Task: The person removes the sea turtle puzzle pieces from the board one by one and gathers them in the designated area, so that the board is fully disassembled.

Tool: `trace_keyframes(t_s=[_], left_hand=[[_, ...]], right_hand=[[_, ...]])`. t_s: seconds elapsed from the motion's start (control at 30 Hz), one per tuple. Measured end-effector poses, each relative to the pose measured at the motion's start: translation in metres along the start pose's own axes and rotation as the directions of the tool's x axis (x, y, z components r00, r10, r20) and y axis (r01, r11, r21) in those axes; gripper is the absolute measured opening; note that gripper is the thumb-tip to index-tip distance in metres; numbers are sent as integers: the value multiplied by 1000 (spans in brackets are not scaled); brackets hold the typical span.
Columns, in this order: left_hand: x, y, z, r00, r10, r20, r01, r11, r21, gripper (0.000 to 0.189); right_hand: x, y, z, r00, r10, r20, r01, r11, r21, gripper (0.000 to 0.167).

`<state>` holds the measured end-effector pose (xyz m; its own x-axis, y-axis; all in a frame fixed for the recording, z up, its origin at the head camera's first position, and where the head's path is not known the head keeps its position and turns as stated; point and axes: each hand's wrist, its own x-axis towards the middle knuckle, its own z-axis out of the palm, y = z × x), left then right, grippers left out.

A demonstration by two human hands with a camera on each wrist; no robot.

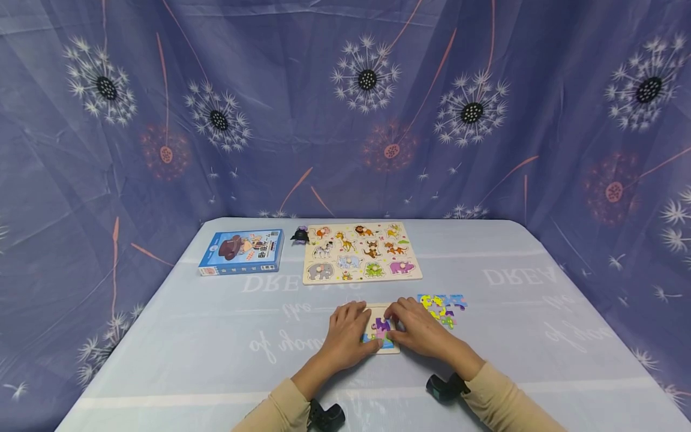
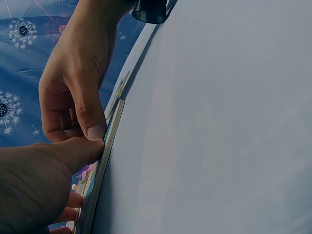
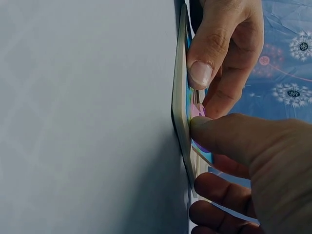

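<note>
A small wooden puzzle tray lies before me with purple, pink and blue jigsaw pieces in it. My left hand rests on its left side, thumb pressing down at the front of the pieces. From the right, my right hand pinches a puzzle piece between thumb and fingers. That piece, purple with a light blue edge, stands tilted over the tray in the right wrist view and is mostly hidden by the fingers. Both thumbs come together at the tray's front edge in the left wrist view.
Loose jigsaw pieces, yellow, blue and green, lie right behind the right hand. Farther back are an animal peg board, a blue box and a small black object. A patterned curtain hangs behind the table.
</note>
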<state>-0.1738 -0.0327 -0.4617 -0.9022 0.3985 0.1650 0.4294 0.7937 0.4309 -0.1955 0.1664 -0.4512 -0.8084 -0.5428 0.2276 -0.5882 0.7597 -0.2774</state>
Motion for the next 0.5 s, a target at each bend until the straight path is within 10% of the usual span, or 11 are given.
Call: trace_keyframes(t_s=[0.5], left_hand=[[0, 0, 1, 1000, 11, -11, -11, 1000, 1, 63]], right_hand=[[2, -3, -1, 1000, 16, -18, -15, 999, 50, 29]])
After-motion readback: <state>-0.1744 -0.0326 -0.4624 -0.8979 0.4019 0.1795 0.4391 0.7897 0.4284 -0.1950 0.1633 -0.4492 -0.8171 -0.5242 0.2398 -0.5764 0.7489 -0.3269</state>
